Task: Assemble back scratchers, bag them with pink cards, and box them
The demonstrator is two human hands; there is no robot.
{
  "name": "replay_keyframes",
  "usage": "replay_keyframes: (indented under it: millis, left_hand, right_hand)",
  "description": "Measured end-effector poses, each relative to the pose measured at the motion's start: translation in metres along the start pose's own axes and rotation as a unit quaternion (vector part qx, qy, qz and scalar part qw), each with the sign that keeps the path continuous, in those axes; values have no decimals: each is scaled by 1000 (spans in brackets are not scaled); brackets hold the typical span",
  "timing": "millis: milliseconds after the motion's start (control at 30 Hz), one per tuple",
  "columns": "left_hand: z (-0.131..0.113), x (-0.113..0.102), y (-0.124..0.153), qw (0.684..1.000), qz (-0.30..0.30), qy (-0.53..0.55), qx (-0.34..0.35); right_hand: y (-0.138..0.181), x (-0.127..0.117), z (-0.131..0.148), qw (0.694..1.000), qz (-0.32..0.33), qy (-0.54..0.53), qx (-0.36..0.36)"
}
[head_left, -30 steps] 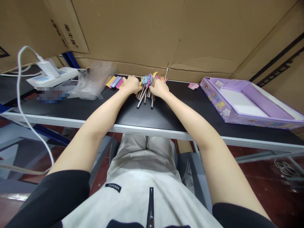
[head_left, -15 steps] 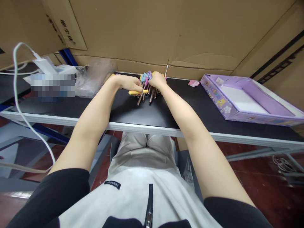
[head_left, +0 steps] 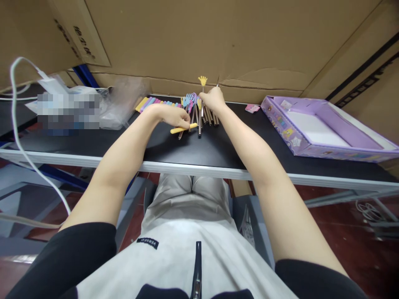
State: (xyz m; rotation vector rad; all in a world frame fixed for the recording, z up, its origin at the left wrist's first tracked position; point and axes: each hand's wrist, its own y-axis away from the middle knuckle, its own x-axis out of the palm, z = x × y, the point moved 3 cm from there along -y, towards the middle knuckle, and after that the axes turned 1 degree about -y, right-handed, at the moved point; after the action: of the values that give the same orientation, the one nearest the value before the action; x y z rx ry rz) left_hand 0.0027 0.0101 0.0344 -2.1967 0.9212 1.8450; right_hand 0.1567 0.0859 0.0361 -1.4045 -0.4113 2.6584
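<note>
My left hand is closed on a yellow handle, a short tube that lies crosswise below the fingers, just above the black table. My right hand pinches the metal shaft of a back scratcher whose yellow hand-shaped head points up above the fingers. Between and under both hands lies a bunch of metal rods with blue, purple, pink and yellow hand-shaped heads. Behind my left wrist runs a row of coloured handles, partly covered by the forearm.
On the right stands a purple open box, with a small pink packet beside it. Crumpled clear plastic and a white charger with cable lie at left. A cardboard wall closes off the back.
My right hand has risen slightly and moved right, lifting a yellow-headed back scratcher out of the bunch. My left hand, with the yellow handle, has come slightly nearer.
</note>
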Motion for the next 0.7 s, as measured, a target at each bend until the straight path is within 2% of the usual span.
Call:
replay_keyframes:
  millis: [167,300,467,567,633,700]
  left_hand:
    - [12,-4,-11,993,-111,-22,-16]
    - [15,2,-22,983,-180,0,-40]
    - [23,4,-30,966,-253,52,-34]
    - [26,1,-30,944,-315,101,-14]
    - [27,1,-29,935,-324,148,2]
    - [27,3,-29,933,-302,195,11]
  right_hand:
    - [15,-12,-15,1000,-5,-20,1]
    - [31,-10,-25,992,28,-116,39]
    - [39,-10,-23,939,95,-319,90]
    - [40,-12,-23,910,117,-380,113]
    - [39,-12,-24,901,120,-399,122]
    - [38,-11,-28,894,120,-414,125]
